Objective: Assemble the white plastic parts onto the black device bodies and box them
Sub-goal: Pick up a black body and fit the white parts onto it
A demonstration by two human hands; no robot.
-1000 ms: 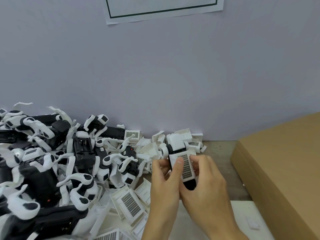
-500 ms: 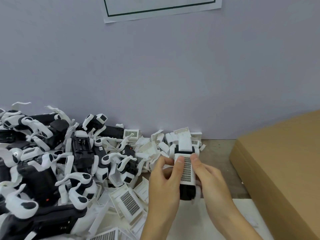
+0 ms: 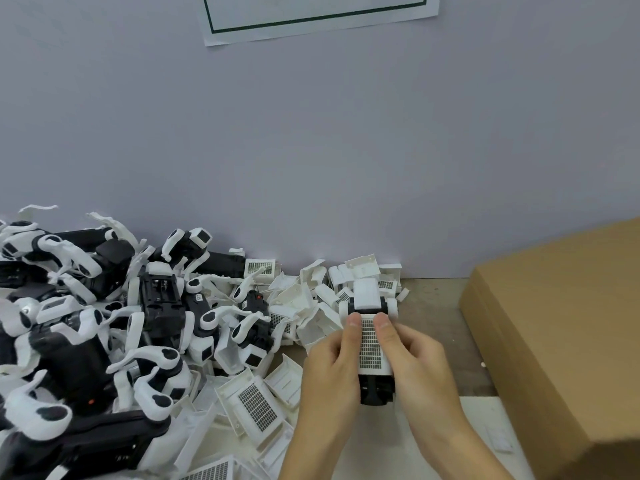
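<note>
Two bare hands hold one black device body (image 3: 375, 389) upright at 5 o'clock, just in front of the table's (image 3: 436, 306) white parts. The left hand (image 3: 330, 367) and right hand (image 3: 420, 362) curl round its sides, thumbs pressing a white grille cover (image 3: 370, 344) against it. At 9 o'clock lies a heap of devices (image 3: 86, 341); at 3 o'clock, a cardboard box (image 3: 561, 334).

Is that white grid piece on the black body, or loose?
On: the white grid piece lies flat along the black body, both thumbs pressing it. Whether it's clicked in, cannot tell.
</note>
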